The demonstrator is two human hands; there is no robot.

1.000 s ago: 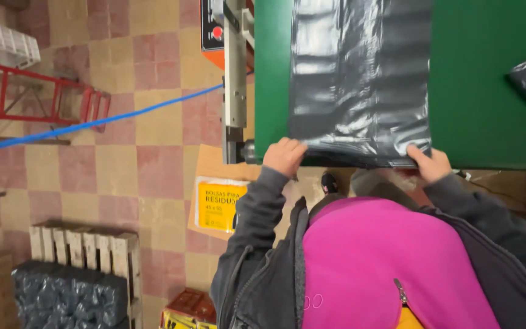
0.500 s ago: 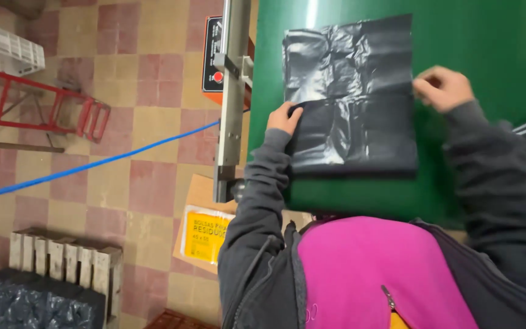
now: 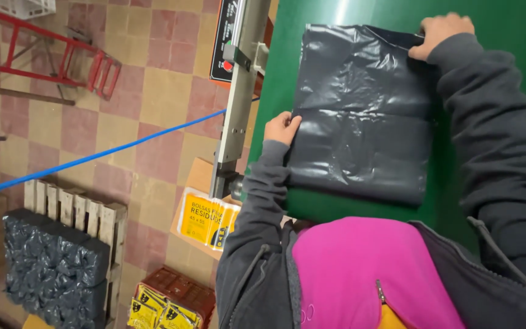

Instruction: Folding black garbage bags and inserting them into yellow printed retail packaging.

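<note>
Black plastic bag (image 3: 360, 116) under left hand (image 3: 282, 127), right hand (image 3: 441, 31).

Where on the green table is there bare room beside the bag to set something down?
Bare green table shows right of the black plastic bag, beyond the right hand and its sleeve. A narrow strip lies between the bag's near edge and the pink top. Left is tight: the left hand sits by the metal rail.
</note>
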